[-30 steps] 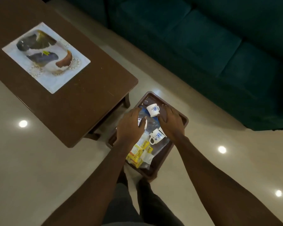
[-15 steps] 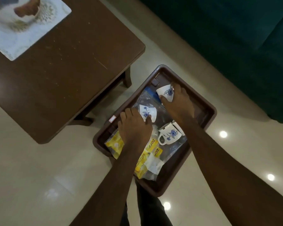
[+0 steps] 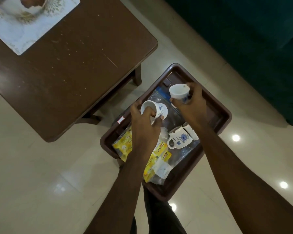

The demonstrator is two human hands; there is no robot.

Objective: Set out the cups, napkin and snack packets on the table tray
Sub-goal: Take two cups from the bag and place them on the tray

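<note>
Cup (image 3: 155, 109) in L hand (image 3: 143, 130), 2nd cup (image 3: 178, 92) in R hand (image 3: 193, 108), over tray (image 3: 225, 115)

Home living room: green sofa (image 3: 243, 39), wooden coffee table (image 3: 71, 65).

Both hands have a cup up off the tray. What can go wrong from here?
The left hand grips its cup tilted; it might slip onto the tray or hard floor.
The right hand holds a second cup, so neither hand is free to catch anything.
The remaining cups lie on crinkled plastic near the right forearm; a brush may roll them.
</note>
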